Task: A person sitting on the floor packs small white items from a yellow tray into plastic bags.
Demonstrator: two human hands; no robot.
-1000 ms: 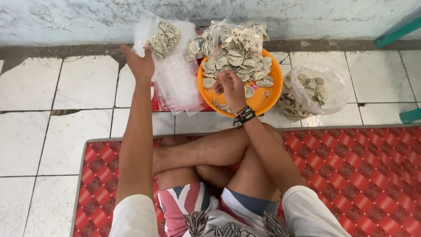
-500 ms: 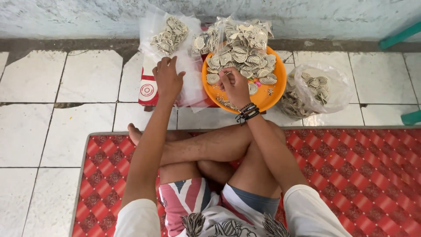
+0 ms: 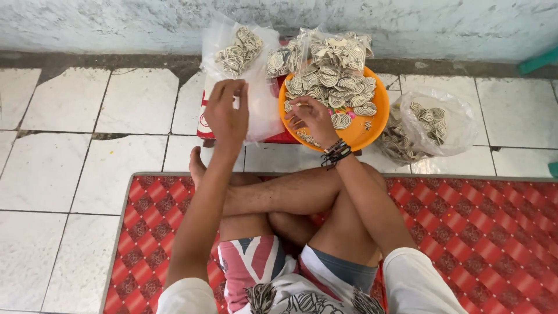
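An orange bowl [image 3: 365,135] on the floor in front of me is heaped with striped spiral snacks [image 3: 329,87]. My right hand [image 3: 314,118], beaded bands at its wrist, rests in the bowl with its fingers on the snacks. My left hand [image 3: 228,111] is raised over a stack of clear plastic bags [image 3: 263,107] and pinches the edge of one. Behind it stands a filled clear bag of snacks [image 3: 237,49].
Another filled bag [image 3: 429,125] lies right of the bowl. A red and white packet [image 3: 204,119] sits under the plastic bags. I sit cross-legged on a red patterned mat [image 3: 494,232] on white floor tiles; a pale wall runs along the back.
My left hand has drawn back toward me from the far filled bag to the stack of plastic bags. My right hand stays in the bowl.
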